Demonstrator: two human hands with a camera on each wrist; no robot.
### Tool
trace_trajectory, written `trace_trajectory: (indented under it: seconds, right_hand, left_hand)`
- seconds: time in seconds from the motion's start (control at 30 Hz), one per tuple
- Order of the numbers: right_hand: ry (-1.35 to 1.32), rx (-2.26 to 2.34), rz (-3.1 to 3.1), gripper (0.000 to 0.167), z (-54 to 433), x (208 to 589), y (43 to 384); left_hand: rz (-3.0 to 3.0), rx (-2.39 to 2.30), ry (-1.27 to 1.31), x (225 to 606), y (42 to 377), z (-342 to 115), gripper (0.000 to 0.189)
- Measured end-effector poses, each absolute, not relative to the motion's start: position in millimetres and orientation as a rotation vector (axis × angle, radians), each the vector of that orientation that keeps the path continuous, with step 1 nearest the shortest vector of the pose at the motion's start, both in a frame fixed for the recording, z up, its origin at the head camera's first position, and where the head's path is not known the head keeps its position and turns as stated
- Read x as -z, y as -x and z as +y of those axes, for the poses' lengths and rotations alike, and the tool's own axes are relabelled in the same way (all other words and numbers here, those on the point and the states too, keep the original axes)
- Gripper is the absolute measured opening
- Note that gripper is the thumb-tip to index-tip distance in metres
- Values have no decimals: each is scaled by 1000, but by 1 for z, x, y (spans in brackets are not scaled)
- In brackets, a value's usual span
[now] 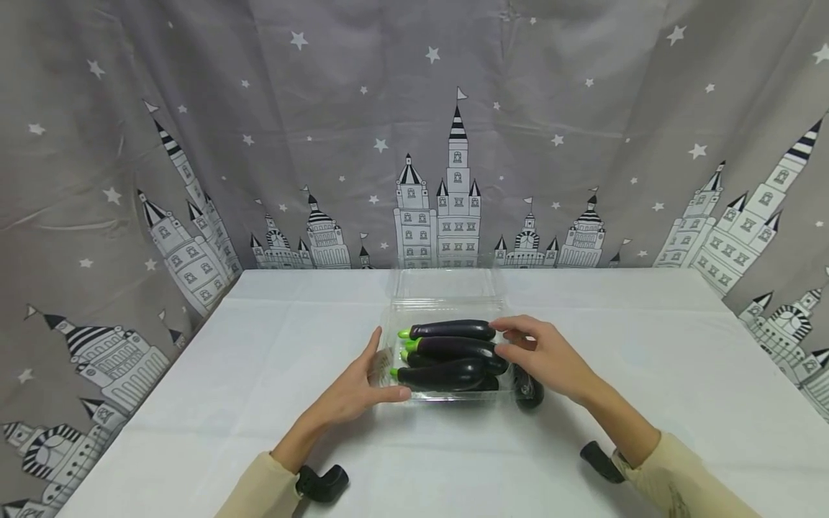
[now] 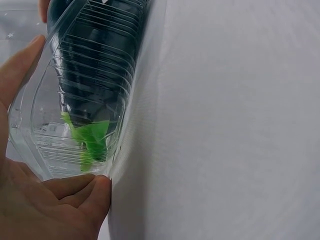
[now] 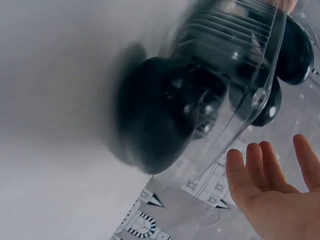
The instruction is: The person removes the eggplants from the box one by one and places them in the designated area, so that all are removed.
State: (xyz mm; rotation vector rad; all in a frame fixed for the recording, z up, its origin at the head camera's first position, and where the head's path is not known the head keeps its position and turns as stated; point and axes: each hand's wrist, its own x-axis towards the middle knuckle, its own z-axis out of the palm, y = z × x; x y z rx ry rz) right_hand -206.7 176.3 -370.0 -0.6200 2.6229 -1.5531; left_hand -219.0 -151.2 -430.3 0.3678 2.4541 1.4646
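Note:
A clear plastic clamshell box (image 1: 447,398) stands on the table with its lid (image 1: 447,283) raised at the back. Several dark eggplants (image 1: 447,374) with green stem ends lie piled inside, stems to the left. My left hand (image 1: 352,385) holds the box's left end, thumb at the front rim and fingers against the side wall; in the left wrist view the fingers bend at its base. Over the right end, my right hand (image 1: 544,356) has its fingers spread, near the blunt eggplant tips and gripping nothing. Another eggplant (image 3: 155,115) lies outside, beside the right wall.
A white cloth (image 1: 227,403) covers the table. Behind it hangs a grey curtain (image 1: 324,86) printed with castles and stars. Black curved wrist mounts (image 1: 324,483) sit under both forearms.

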Motion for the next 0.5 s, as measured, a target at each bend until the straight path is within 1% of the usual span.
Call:
trace_trajectory:
  seconds: [0.17, 0.5]
  right_hand:
    - [678, 1509, 2636, 38, 165, 367, 208]
    - [734, 1459, 2683, 35, 138, 367, 217]
  left_hand:
    - [2460, -1454, -371, 429, 218, -150, 124]
    - [2444, -1458, -377, 429, 219, -151, 125]
